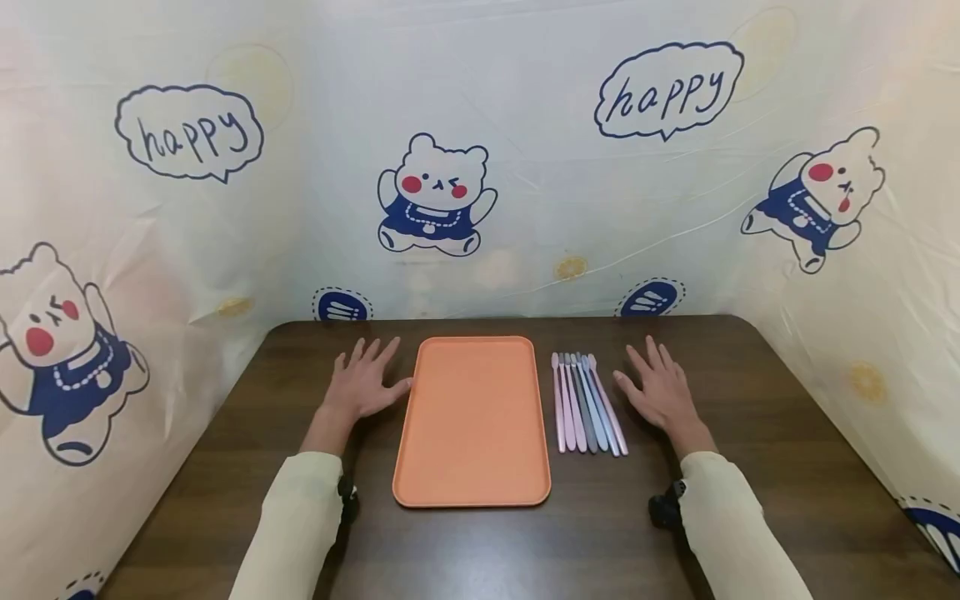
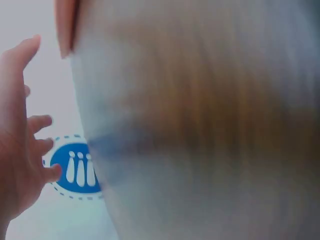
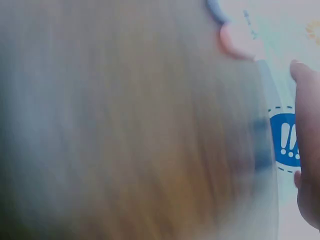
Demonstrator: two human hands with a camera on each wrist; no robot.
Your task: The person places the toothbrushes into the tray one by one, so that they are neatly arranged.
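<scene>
An orange rectangular tray (image 1: pixel 472 421) lies flat on the dark wooden table. Just right of it, several toothbrushes (image 1: pixel 595 412) in pink, grey and blue lie side by side, heads toward the far edge. My left hand (image 1: pixel 362 385) rests on the table with fingers spread, its thumb tip right at the tray's left rim. On the other side, my right hand (image 1: pixel 662 390) lies with spread fingers to the right of the toothbrushes, holding nothing. The left wrist view catches the left hand (image 2: pixel 22 135) beside the tray's corner (image 2: pixel 65 30); the right wrist view has part of the right hand (image 3: pixel 309 145).
The brown table (image 1: pixel 480 550) has rounded far corners. A pale curtain (image 1: pixel 540 208) printed with bears and "happy" bubbles hangs behind it and along both sides. Black wrist straps (image 1: pixel 666 507) sit at the cuffs. Blurred table surface fills much of both wrist views.
</scene>
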